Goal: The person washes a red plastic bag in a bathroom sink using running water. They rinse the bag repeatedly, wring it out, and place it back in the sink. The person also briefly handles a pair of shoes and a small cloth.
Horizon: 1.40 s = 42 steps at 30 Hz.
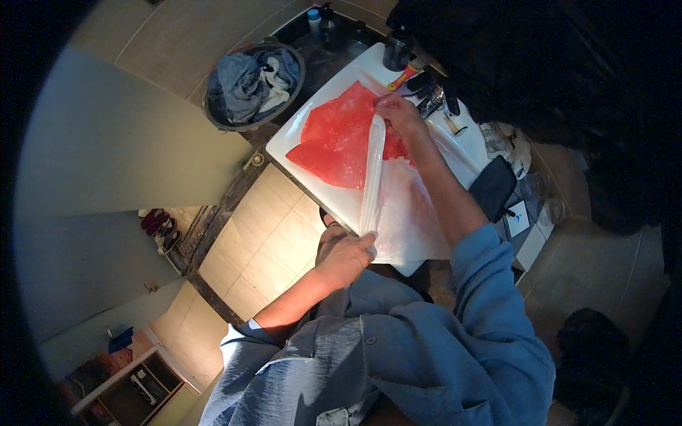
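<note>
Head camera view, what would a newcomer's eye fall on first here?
Probably the bright red, thin sheet on the white, smooth tabletop, upper middle. Next, the translucent plastic film with a whitish, bunched strip, held by the left hand at the strip's near end and the right hand at its far end. Then the dark round tub of blue-grey and white cloth, upper left.

Left of top centre, a round dark basin (302, 76) holds crumpled grey-blue and white cloths (241, 84); a small pale bottle with a blue cap (314, 23) stands near the top edge. A brush with a red-and-yellow handle (405, 76) lies near a dark cup (398, 52). Right of centre are a flat black pouch (493, 189) and a white card with a blue mark (518, 219).
</note>
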Each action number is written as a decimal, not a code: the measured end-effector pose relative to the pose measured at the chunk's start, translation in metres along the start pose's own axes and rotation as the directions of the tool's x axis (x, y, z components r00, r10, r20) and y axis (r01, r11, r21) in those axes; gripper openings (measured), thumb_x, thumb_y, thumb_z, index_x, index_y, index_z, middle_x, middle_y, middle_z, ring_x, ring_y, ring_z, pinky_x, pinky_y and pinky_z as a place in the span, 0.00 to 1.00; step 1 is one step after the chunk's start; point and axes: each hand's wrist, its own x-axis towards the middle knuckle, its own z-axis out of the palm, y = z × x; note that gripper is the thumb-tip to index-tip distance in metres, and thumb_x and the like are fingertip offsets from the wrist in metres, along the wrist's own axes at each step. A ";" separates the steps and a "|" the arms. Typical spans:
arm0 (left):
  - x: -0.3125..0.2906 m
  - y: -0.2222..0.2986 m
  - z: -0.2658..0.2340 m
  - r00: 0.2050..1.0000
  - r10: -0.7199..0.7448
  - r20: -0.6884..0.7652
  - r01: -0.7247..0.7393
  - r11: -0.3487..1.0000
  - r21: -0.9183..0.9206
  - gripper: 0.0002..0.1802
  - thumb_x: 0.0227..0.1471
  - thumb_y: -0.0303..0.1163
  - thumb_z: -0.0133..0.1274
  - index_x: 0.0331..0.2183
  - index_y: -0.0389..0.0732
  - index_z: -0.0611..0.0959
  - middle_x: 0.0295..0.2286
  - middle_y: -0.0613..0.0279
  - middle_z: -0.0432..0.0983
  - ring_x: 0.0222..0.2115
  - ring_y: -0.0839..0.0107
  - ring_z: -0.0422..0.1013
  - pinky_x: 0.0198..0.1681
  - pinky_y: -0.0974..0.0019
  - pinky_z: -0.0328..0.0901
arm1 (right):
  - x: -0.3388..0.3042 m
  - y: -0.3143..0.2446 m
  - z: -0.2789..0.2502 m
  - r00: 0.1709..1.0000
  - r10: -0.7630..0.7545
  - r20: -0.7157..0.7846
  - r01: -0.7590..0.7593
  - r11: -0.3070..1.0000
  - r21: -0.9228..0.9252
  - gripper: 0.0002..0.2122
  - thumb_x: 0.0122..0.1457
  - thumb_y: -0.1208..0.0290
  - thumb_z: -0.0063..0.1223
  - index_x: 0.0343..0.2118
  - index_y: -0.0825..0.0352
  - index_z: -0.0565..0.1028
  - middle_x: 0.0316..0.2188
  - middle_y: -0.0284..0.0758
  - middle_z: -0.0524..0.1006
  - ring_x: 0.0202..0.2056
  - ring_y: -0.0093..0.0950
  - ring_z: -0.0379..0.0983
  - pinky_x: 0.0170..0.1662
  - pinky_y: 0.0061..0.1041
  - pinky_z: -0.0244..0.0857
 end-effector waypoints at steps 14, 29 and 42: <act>0.101 -0.074 -0.072 0.738 -0.556 -0.383 -0.035 0.535 -0.844 0.10 0.51 0.25 0.50 0.38 0.36 0.75 0.33 0.65 0.73 0.29 0.78 0.68 0.35 0.75 0.63 | -0.048 0.004 -0.021 0.915 -0.159 0.370 -0.041 0.877 0.479 0.12 0.54 0.81 0.45 0.43 0.67 0.68 0.36 0.34 0.73 0.38 0.22 0.71 0.40 0.21 0.68; 0.110 -0.092 -0.060 0.749 -0.647 -0.144 -0.098 0.107 -0.989 0.06 0.48 0.22 0.51 0.32 0.40 0.76 0.26 0.68 0.74 0.24 0.78 0.69 0.30 0.75 0.64 | -0.074 0.042 -0.016 0.950 -0.131 0.284 0.125 0.991 0.039 0.12 0.55 0.70 0.50 0.42 0.67 0.68 0.35 0.36 0.74 0.40 0.25 0.70 0.42 0.22 0.64; 0.110 -0.088 -0.053 0.793 -0.577 -0.195 0.002 0.323 -0.947 0.07 0.46 0.19 0.52 0.28 0.41 0.75 0.24 0.71 0.72 0.25 0.82 0.67 0.28 0.78 0.61 | -0.091 0.017 -0.023 0.955 -0.040 0.292 -0.070 0.932 0.355 0.16 0.51 0.73 0.53 0.44 0.70 0.70 0.39 0.36 0.72 0.40 0.25 0.69 0.46 0.22 0.61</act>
